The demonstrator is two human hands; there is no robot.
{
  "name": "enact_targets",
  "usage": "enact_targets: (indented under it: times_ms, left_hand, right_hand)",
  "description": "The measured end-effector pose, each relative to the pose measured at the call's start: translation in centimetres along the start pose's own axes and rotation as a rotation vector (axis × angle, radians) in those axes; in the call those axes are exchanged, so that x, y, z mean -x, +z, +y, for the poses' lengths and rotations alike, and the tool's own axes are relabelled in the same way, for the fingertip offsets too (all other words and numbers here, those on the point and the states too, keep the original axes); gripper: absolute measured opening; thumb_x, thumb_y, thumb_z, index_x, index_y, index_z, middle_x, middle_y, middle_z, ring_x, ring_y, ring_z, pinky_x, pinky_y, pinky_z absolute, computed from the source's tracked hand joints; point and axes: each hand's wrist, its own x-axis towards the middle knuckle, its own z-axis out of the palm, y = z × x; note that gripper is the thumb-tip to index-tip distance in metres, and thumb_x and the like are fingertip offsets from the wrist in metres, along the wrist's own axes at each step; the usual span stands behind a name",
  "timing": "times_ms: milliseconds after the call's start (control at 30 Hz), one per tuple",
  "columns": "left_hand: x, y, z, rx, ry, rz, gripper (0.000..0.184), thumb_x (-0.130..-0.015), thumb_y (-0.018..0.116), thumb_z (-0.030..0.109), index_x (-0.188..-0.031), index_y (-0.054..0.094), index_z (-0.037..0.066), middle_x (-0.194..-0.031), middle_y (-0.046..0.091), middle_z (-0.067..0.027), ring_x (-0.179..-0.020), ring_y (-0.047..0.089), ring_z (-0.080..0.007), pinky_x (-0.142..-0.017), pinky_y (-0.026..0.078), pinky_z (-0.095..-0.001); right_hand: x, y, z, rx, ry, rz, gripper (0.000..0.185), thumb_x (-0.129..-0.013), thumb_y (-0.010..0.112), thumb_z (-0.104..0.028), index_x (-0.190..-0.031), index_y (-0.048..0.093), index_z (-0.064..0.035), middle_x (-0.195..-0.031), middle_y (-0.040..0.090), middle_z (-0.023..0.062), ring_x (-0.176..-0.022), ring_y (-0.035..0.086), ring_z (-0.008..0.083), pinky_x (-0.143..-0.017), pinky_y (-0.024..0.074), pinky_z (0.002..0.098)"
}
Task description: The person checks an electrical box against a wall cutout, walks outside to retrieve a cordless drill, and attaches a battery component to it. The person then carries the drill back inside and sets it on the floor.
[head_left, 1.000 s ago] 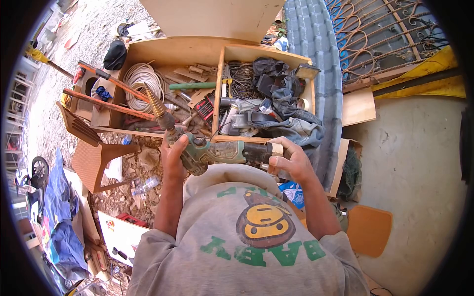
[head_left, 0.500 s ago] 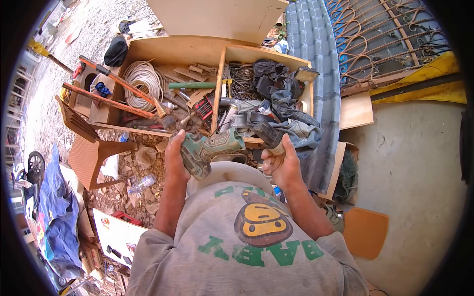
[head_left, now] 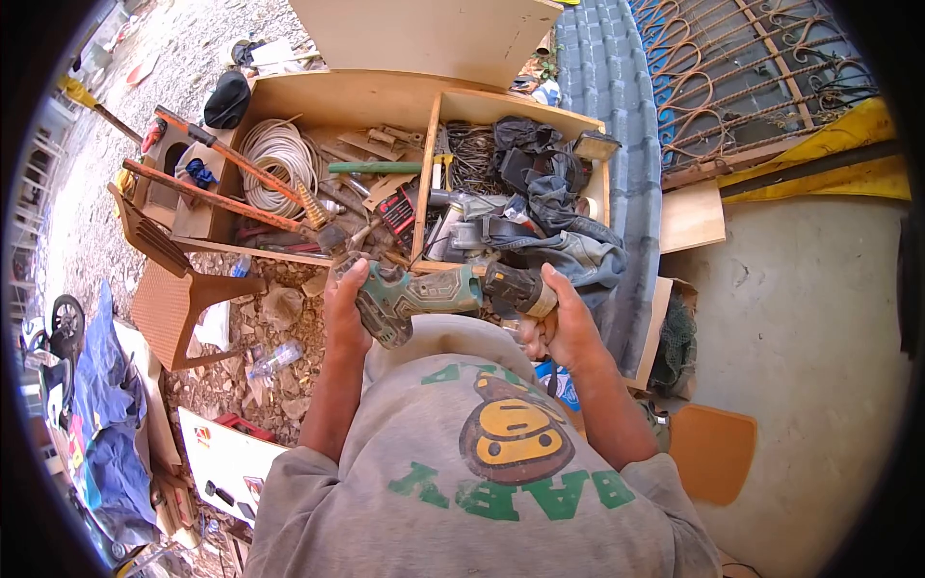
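- One crumpled blue sheet [head_left: 111, 414] of fabric or plastic lies at the far left.
- Beside it, a brown plastic chair with a woven-pattern seat [head_left: 169, 313] stands tilted in this view.
- Two orange-red bars [head_left: 226, 197] cross the left end of a long, pale wooden box [head_left: 347, 89].
- A coil of white cable [head_left: 275, 173] fills part of the box's left compartment.
- Below the box, a clear plastic bottle [head_left: 277, 358] lies on stony ground.
- The left grip [head_left: 345, 301], a bare hand, is closed around the body of a dusty green-and-grey power drill [head_left: 429, 292]; its bronze cone-shaped stepped bit [head_left: 310, 205] points up and left.
- Just off the drill's handle end is a stubby black block with a dusty tan end [head_left: 515, 287]; whether they touch is unclear.
- The right grip [head_left: 568, 332], also bare, holds this block, thumb on top, fingers curled beneath.
- Faded blue denim [head_left: 583, 255] hangs over the box's right front corner.
- Farther right lies a flat orange board [head_left: 713, 453].
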Motion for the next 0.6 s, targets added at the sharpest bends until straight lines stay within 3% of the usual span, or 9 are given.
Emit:
enact_targets:
  times_ms: [100, 200, 367, 600]
  left_hand:
    - [0.3, 0.1, 0.3, 0.027, -0.012, -0.057, 0.038, -0.083, 0.062, 0.018, -0.115, 0.05, 0.002, -0.095, 0.06, -0.0066, -0.082, 0.062, -0.0155, -0.075, 0.054, -0.032]
    - [0.9, 0.2, 0.4, -0.064, 0.059, -0.057, 0.04, -0.08, 0.064, 0.017, -0.114, 0.05, 0.002, -0.095, 0.059, -0.0068, -0.083, 0.062, -0.0152, -0.076, 0.053, -0.0305]
    - [1.7, 0.8, 1.1, -0.186, 0.197, -0.053, 0.047, -0.074, 0.071, 0.023, -0.113, 0.052, 0.002, -0.094, 0.059, -0.0068, -0.084, 0.06, -0.0158, -0.077, 0.05, -0.0296]
    - [2.4, 0.5, 2.6, -0.287, 0.301, -0.118, 0.055, -0.07, 0.075, 0.026, -0.113, 0.052, 0.001, -0.095, 0.059, -0.0068, -0.085, 0.058, -0.0147, -0.078, 0.048, -0.0297]
  right_hand:
    - [0.5, 0.3, -0.6, 0.111, 0.037, 0.06, 0.059, -0.09, 0.039, -0.057, -0.085, 0.062, -0.0037, -0.052, 0.058, 0.0082, -0.035, 0.051, 0.0162, -0.031, 0.0382, 0.0232]
    - [0.8, 0.4, -1.0, 0.222, 0.062, 0.125, 0.057, -0.089, 0.042, -0.056, -0.083, 0.062, -0.0037, -0.051, 0.057, 0.0078, -0.034, 0.05, 0.0152, -0.032, 0.0384, 0.0227]
    - [0.8, -0.2, -1.0, 0.352, 0.087, 0.157, 0.054, -0.088, 0.045, -0.055, -0.078, 0.061, -0.0044, -0.05, 0.056, 0.0074, -0.034, 0.049, 0.014, -0.031, 0.0378, 0.0237]
    - [-0.1, -0.4, 0.2, 0.292, 0.085, 0.145, 0.055, -0.088, 0.045, -0.054, -0.071, 0.061, -0.004, -0.047, 0.054, 0.0073, -0.03, 0.048, 0.0152, -0.028, 0.038, 0.0251]
